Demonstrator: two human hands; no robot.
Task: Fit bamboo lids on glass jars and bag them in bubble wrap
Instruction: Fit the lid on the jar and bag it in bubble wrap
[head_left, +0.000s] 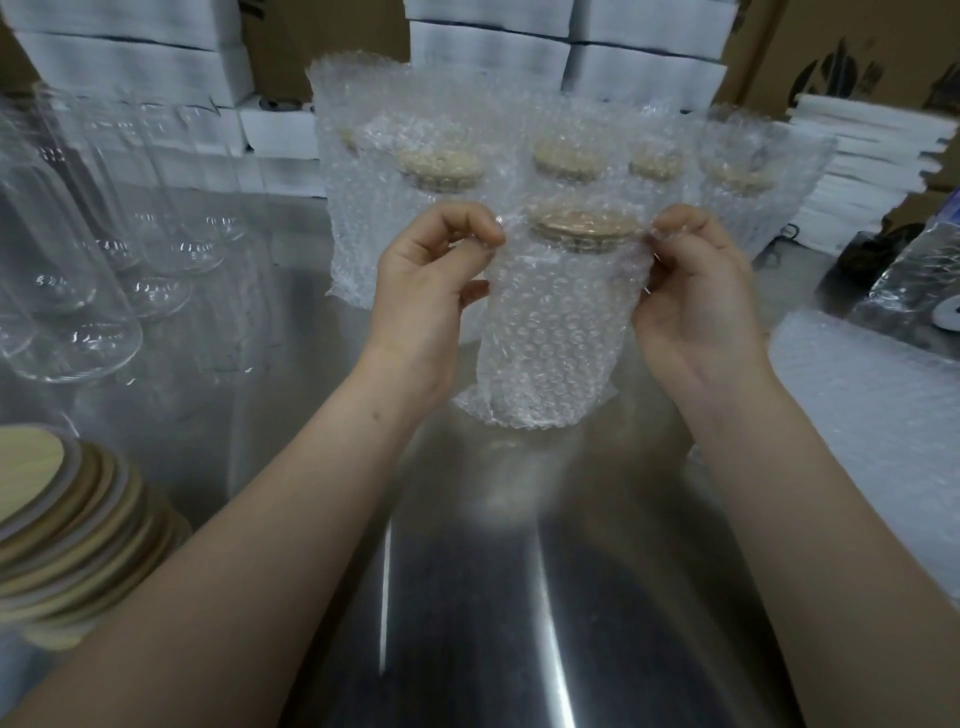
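A glass jar with a bamboo lid (582, 228) sits inside a bubble wrap bag (550, 338) held a little above the steel table. My left hand (431, 280) pinches the bag's top edge on the left. My right hand (696, 280) pinches the top edge on the right. Behind it stand several bagged jars (441, 171) with lids showing through the wrap. Empty glass jars (67, 291) lie at the left. A stack of bamboo lids (72, 530) rests at the lower left.
A pile of flat bubble wrap bags (872, 415) lies at the right on the steel table (467, 597). White boxes (156, 67) and brown cartons (831, 47) are stacked along the back. A dark object and plastic film (909, 280) sit at the far right.
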